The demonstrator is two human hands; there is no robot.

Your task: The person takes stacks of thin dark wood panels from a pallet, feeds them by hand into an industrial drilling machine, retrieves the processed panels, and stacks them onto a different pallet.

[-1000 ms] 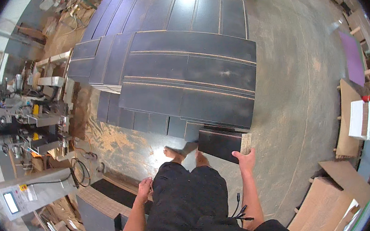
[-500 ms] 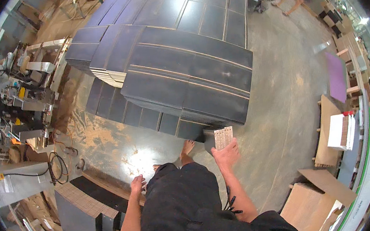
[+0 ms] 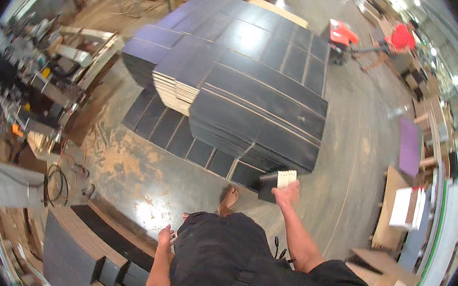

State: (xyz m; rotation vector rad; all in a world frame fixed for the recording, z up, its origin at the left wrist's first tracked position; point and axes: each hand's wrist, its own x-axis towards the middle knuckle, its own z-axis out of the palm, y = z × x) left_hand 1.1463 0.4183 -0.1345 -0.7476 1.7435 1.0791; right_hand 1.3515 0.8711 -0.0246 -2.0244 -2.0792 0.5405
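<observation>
My right hand (image 3: 286, 193) grips the near end of a small stack of dark boards (image 3: 268, 188), whose pale cut edges show just above my fingers. The bundle is at the near corner of a large pile of black panels (image 3: 261, 103); whether it touches the pile I cannot tell. To the left of my body, my left hand (image 3: 166, 237) hangs empty with its fingers loosely apart. Closest to it is another stack of dark boards (image 3: 69, 266) with brown edges, at the lower left.
Machinery (image 3: 46, 78) and a coiled black cable (image 3: 56, 183) line the left. Sawdust (image 3: 124, 159) lies on the concrete floor. Behind the pile, a person in red (image 3: 401, 38) stands by a red-topped machine (image 3: 342, 33). A purple panel (image 3: 409, 146) and a white box (image 3: 407, 208) are at right.
My view has turned, so the panel pile appears farther right and lower. My right hand stays on the board stack, which now looks more tilted. The left hand remains empty beside me.
</observation>
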